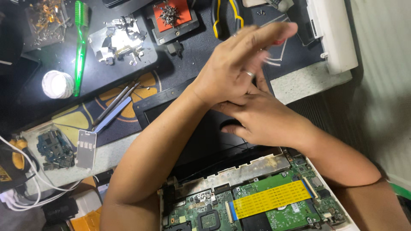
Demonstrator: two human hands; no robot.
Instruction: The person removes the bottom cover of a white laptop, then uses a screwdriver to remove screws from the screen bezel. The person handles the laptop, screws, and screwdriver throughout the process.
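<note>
An opened laptop lies in front of me, showing its green motherboard [278,216] with a yellow flat cable [269,198] across it. Behind the board is a black panel [201,141]. My right hand [267,122] lies flat on that panel with fingers spread and holds nothing. My left hand [239,64] hovers just above it, crossing over, blurred, with fingers stretched out and a ring on one. A spot of red shows under its fingertips; I cannot tell whether it holds anything.
A dark work mat [180,68] carries yellow-handled pliers [224,17], a red pad with screws [172,13], a metal fixture [117,38], a green toothbrush [79,42], thin pry tools [113,109] and a small blue circuit board [53,147]. A white casing [332,34] sits upper right, white cables [25,188] at left.
</note>
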